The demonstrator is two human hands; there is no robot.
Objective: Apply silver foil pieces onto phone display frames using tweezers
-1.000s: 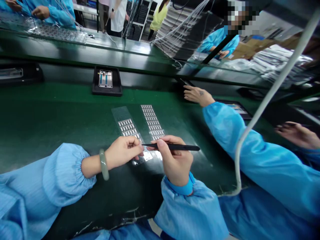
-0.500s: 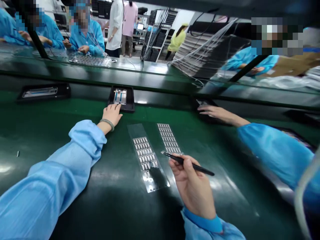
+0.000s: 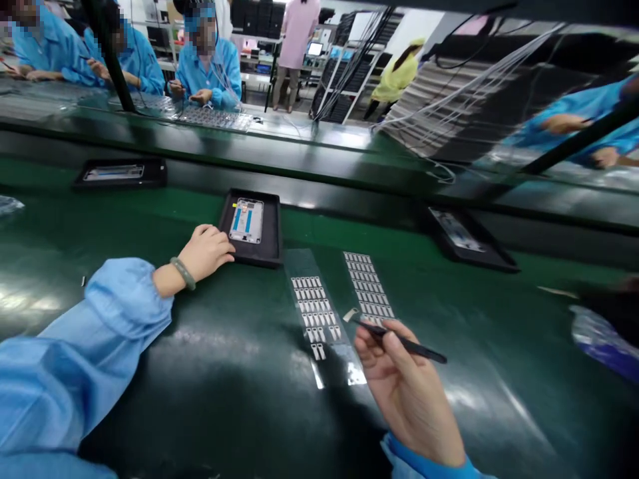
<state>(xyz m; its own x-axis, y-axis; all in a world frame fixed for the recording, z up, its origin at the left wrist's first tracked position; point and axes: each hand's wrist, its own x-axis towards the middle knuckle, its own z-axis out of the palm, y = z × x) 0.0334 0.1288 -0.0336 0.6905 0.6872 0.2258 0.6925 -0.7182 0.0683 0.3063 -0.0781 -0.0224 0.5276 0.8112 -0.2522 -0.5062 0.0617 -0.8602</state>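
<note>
My left hand [image 3: 207, 253], with a bangle at the wrist, has its fingers bent over the left rim of a black tray [image 3: 272, 256]. Inside the tray lies a silver phone frame [image 3: 255, 223] with two blue strips and a small yellow tab. Black tweezers [image 3: 417, 347] are pinched in my right hand [image 3: 412, 392]. A small pale tag-shaped sticker [image 3: 351, 315] hangs at their tip. Below and beside the tip lie two clear sheets of such stickers: the left sheet [image 3: 314, 306] has gaps in its lower rows, and the right sheet [image 3: 367, 283] has full visible rows.
Further black trays with phone frames stand at the left [image 3: 120, 174] and right [image 3: 464, 239] along the green belt's far side. A plastic bag [image 3: 604, 339] lies at the right edge. Across a raised ledge [image 3: 299, 150], people in blue smocks sit at work.
The middle tray has slid nearer to me, with my left hand now at its left rim. A co-worker's arm has left the right tray. The sticker at the tweezers shows more plainly.
</note>
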